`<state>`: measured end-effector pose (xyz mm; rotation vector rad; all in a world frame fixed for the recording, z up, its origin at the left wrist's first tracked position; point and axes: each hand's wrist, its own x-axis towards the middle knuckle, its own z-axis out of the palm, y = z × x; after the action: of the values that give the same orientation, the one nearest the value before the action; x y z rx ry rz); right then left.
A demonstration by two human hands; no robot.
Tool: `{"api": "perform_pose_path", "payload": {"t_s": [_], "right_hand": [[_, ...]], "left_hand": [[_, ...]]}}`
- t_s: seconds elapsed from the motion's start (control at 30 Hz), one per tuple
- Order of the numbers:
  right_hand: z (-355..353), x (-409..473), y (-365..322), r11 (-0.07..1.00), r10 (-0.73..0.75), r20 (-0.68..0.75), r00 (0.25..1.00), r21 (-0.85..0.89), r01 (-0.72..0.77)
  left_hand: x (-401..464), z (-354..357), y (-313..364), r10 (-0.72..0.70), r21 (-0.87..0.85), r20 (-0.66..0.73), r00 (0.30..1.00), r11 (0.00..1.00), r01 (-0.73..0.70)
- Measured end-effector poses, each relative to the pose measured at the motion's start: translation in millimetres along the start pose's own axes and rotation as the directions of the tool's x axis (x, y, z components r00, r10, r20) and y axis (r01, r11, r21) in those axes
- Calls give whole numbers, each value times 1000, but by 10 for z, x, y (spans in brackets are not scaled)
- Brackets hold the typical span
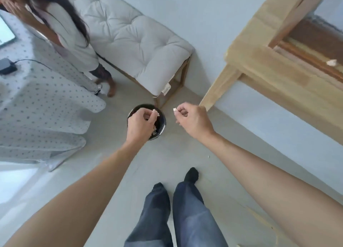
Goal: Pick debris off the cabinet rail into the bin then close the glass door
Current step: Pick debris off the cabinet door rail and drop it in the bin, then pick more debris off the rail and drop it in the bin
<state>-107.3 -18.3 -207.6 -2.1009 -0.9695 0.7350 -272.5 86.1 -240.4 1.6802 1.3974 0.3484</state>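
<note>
A small round black bin [161,120] stands on the floor below me, with pale scraps inside. My left hand [140,123] hovers directly over it, pinching a small pale piece of debris [155,113] between thumb and fingers. To the right of the bin my right hand [193,120] pinches another white crumb [174,109]. The wooden cabinet [263,61] rises at the upper right; one pale scrap [331,62] lies on its rail. I cannot make out the glass door.
A cushioned bench [133,38] stands against the wall behind the bin. A person [61,29] stands at the upper left beside a table with a dotted cloth [37,98]. My legs and socked feet [191,174] are on the grey floor.
</note>
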Motion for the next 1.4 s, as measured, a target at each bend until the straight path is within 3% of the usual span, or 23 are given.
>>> {"api": "perform_pose_path", "payload": {"t_s": [0.17,0.33,0.5,0.67,0.87,1.07,1.23,1.4], "right_hand": [[1029,487,780,990,70,208,976,-131,-43],[1917,1005,1426,976,81,273,959,-219,-20],[2616,1454,1893,963,88,330,940,-268,4],[2778,1490,2082,933,189,482,856,-360,-3],[2331,1221,1834,937,178,513,840,-348,14],[1502,868,1026,948,161,438,884,-319,-14],[727,601,188,955,115,341,933,-295,-10],[-92,389,-597,952,16,203,979,-301,47]], "left_hand": [[290,237,-1265,-222,-9,-36,974,975,222],[785,640,-2162,-333,-10,-50,941,943,333],[1367,1059,-2719,-352,0,-45,935,936,353],[1547,1161,-2846,-396,113,112,911,916,384],[1329,804,-2578,-299,266,170,939,932,248],[1030,161,-1608,-178,352,217,960,931,94],[820,-387,-598,-28,532,220,975,841,-96],[579,-890,366,117,597,243,963,765,-243]]}}
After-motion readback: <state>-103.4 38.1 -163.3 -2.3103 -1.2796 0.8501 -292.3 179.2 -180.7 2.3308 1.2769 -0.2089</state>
